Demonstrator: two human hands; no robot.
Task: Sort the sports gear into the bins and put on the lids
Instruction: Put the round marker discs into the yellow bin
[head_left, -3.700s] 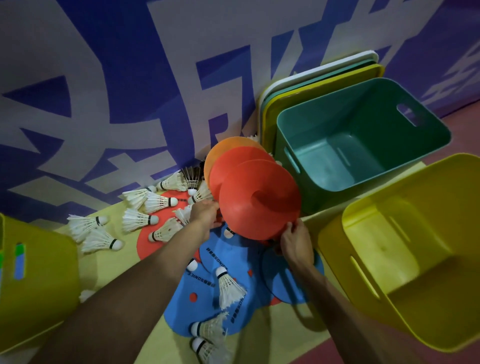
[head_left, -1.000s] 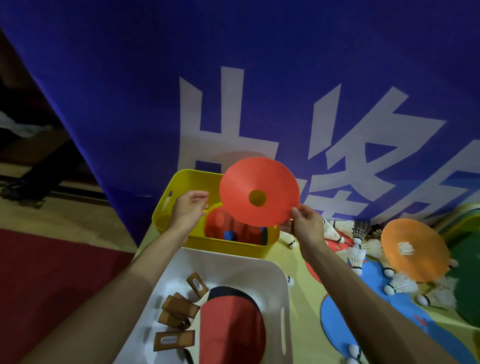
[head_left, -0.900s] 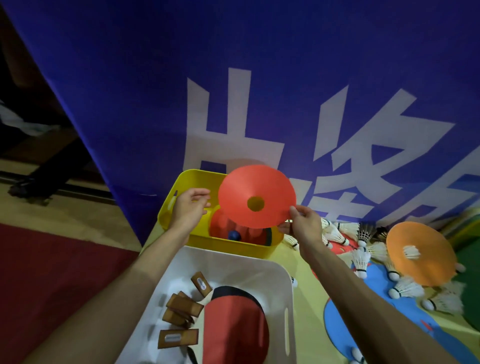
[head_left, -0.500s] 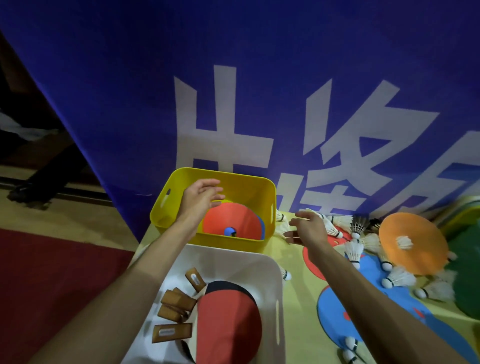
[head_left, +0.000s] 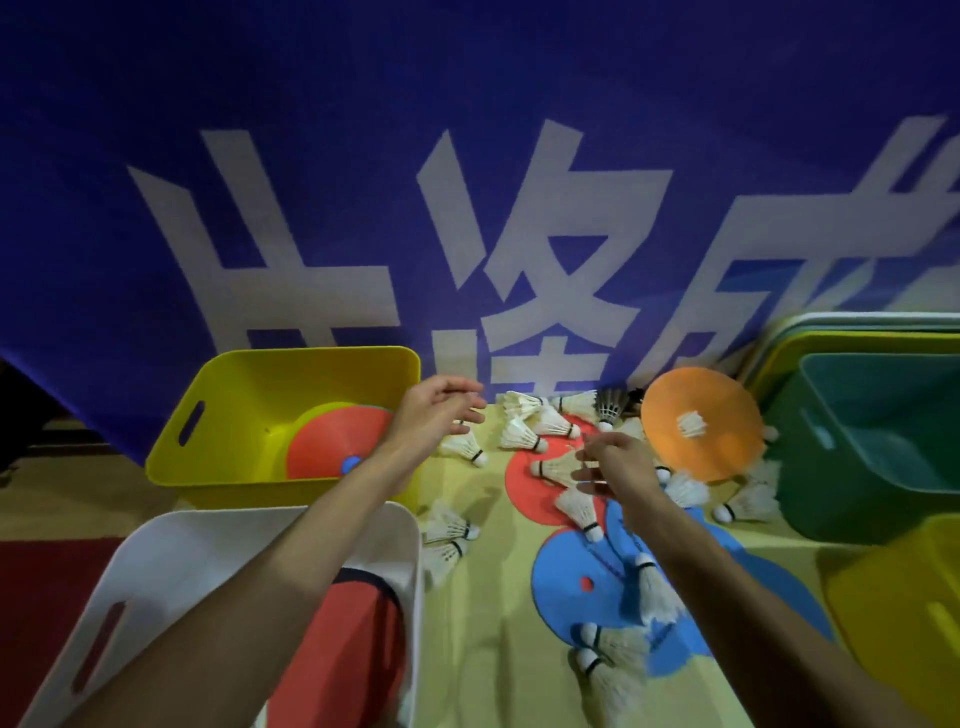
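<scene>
Hovering with fingers loosely spread and empty, the left hand (head_left: 435, 413) hangs beside the yellow bin (head_left: 244, 384) holding a red disc (head_left: 332, 439), while the right hand (head_left: 615, 465), fingers relaxed and empty, floats over scattered shuttlecocks (head_left: 522, 440) near an orange disc (head_left: 722, 447).

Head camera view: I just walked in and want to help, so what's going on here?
A person is sorting gear. A red disc cone lies in the yellow plastic bin. Both the left hand and right hand are empty, near white feather shuttlecocks scattered on the yellow mat with an orange disc and blue discs. No lids are on.
</scene>
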